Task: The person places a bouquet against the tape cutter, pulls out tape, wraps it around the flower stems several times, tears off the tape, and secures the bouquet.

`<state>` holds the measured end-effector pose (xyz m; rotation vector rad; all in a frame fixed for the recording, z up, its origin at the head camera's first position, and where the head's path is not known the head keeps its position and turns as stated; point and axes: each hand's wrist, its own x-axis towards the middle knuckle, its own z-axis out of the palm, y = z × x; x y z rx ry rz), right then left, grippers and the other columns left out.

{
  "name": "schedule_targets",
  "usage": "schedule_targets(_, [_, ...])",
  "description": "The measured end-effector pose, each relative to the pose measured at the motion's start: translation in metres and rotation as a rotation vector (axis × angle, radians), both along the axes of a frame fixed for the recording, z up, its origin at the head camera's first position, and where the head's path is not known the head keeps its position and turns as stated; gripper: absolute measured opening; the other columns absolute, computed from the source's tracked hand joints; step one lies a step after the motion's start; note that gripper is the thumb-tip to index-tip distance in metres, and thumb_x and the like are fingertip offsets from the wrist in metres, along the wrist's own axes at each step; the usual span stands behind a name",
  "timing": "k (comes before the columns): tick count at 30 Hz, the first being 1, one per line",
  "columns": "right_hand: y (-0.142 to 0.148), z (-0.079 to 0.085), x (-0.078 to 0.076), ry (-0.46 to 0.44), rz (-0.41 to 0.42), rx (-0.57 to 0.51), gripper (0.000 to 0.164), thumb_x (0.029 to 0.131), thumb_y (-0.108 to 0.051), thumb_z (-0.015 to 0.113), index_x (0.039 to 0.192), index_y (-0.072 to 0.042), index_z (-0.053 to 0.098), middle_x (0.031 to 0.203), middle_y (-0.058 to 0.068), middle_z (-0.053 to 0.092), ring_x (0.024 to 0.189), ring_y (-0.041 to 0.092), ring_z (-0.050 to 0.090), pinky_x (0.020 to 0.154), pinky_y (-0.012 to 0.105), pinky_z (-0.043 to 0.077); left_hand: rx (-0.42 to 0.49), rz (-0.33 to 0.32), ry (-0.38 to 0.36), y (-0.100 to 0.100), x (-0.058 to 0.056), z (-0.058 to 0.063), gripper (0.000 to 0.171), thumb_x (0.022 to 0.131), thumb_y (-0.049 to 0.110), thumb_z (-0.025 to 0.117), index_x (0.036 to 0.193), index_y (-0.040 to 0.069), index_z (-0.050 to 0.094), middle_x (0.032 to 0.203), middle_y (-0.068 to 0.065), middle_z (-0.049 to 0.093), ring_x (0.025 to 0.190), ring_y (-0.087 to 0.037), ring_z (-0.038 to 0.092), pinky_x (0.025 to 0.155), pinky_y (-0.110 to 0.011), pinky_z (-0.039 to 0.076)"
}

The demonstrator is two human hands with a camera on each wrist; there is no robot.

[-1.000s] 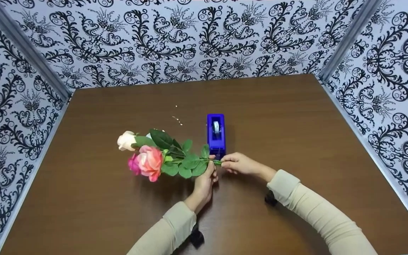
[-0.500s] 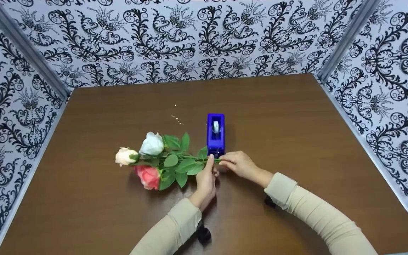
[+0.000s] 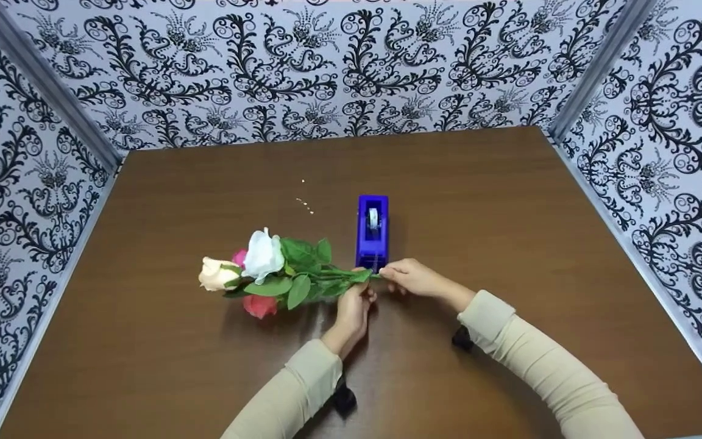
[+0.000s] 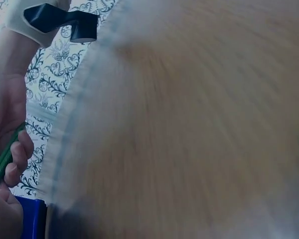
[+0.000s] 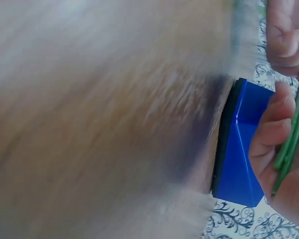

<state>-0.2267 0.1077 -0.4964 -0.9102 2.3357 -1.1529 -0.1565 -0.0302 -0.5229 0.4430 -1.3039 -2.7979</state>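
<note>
A bunch of artificial roses lies sideways in the head view, with a white rose (image 3: 263, 255), a cream rose (image 3: 217, 274), a coral rose (image 3: 260, 306) and a partly hidden magenta rose (image 3: 239, 258). My left hand (image 3: 354, 311) grips the green stems below the leaves (image 3: 299, 289). At the stems' lower ends, my right hand (image 3: 415, 277) holds them between curled fingers. The right wrist view shows the bare green stems (image 5: 293, 129) running across the right palm. Just beyond both hands stands a blue tape dispenser (image 3: 373, 235) with a roll of tape (image 3: 373, 218).
Small pale specks (image 3: 305, 205) are scattered on the brown wooden table (image 3: 479, 195). Patterned black-and-white walls (image 3: 339, 67) enclose its back and sides. A black wrist device (image 3: 343, 399) sits under the left sleeve, another device (image 3: 462, 338) under the right.
The bunch has turned about its stems: the white rose has come up on top, while the coral and magenta ones have gone lower and behind. Both hands stay almost in place; the dispenser stays put.
</note>
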Motion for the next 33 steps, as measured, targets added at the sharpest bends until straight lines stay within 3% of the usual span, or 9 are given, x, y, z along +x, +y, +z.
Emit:
schedule_targets(4, [0.000,-0.002,0.000,-0.002,-0.026,-0.032,0.029,0.095,-0.016,0.048,0.080,0.007,0.060,0.065,0.023,0.057,0.051,0.008,0.043,0.050,0.019,0.037,0.010,-0.018,0.004,-0.001,0.000,-0.002,0.014,0.094,0.003,0.042,0.098,0.010,0.053,0.072,0.002,0.045,0.062,-0.009,0.039,0.058,-0.019,0.032])
schedule_targets(8, [-0.001,-0.006,0.003,0.151,-0.051,-0.068,0.021,0.092,-0.013,0.054,0.089,0.004,0.065,0.070,0.018,0.061,0.058,0.010,0.050,0.058,0.023,0.043,0.017,0.027,-0.046,0.003,-0.001,-0.002,0.017,0.093,0.008,0.049,0.107,0.002,0.056,0.068,0.000,0.048,0.059,-0.007,0.043,0.056,-0.018,0.035])
schedule_targets(11, [-0.002,-0.009,0.007,0.280,-0.057,-0.104,0.017,0.089,-0.009,0.057,0.093,0.004,0.067,0.081,0.016,0.066,0.071,0.020,0.060,0.067,0.029,0.049,0.028,0.084,-0.098,0.007,-0.001,0.001,0.015,0.092,0.013,0.054,0.098,0.001,0.060,0.067,0.001,0.051,0.057,-0.006,0.046,0.055,-0.017,0.038])
schedule_targets(14, [-0.003,-0.009,0.008,0.343,-0.051,-0.122,0.017,0.088,-0.007,0.057,0.096,0.006,0.067,0.091,0.017,0.067,0.083,0.028,0.063,0.075,0.034,0.050,0.044,0.118,-0.122,0.010,-0.001,0.003,0.011,0.091,0.014,0.056,0.090,0.005,0.062,0.068,0.003,0.052,0.058,-0.005,0.046,0.054,-0.016,0.039])
schedule_targets(17, [-0.003,-0.006,0.009,0.289,-0.051,-0.112,0.019,0.090,-0.009,0.056,0.097,0.005,0.066,0.090,0.016,0.066,0.080,0.025,0.061,0.073,0.032,0.050,0.063,0.129,-0.117,0.011,-0.001,0.005,0.012,0.091,0.014,0.056,0.094,0.005,0.063,0.065,0.004,0.051,0.057,-0.004,0.045,0.053,-0.015,0.038])
schedule_targets(24, [-0.001,0.000,0.001,-0.023,-0.020,-0.026,0.036,0.097,-0.019,0.043,0.075,0.005,0.059,0.061,0.018,0.056,0.048,0.009,0.045,0.048,0.019,0.037,0.031,0.102,-0.092,0.008,-0.005,0.003,0.010,0.093,0.011,0.051,0.096,0.006,0.059,0.065,0.004,0.046,0.058,-0.004,0.040,0.054,-0.016,0.034])
schedule_targets(29, [0.001,0.001,-0.006,-0.217,0.008,-0.057,0.036,0.096,-0.015,0.044,0.074,0.012,0.053,0.058,0.005,0.048,0.047,0.006,0.039,0.047,0.019,0.032,0.006,0.050,-0.062,0.008,-0.006,0.002,0.012,0.094,0.010,0.047,0.103,0.005,0.054,0.068,0.003,0.045,0.059,-0.005,0.039,0.053,-0.015,0.033])
schedule_targets(33, [0.003,-0.001,-0.007,-0.261,-0.002,-0.087,0.035,0.095,-0.016,0.048,0.075,0.013,0.054,0.058,0.003,0.047,0.049,0.008,0.038,0.047,0.019,0.031,-0.007,0.065,-0.078,0.010,-0.006,0.004,0.018,0.094,0.010,0.048,0.109,0.001,0.054,0.067,0.004,0.047,0.058,-0.003,0.041,0.052,-0.014,0.035])
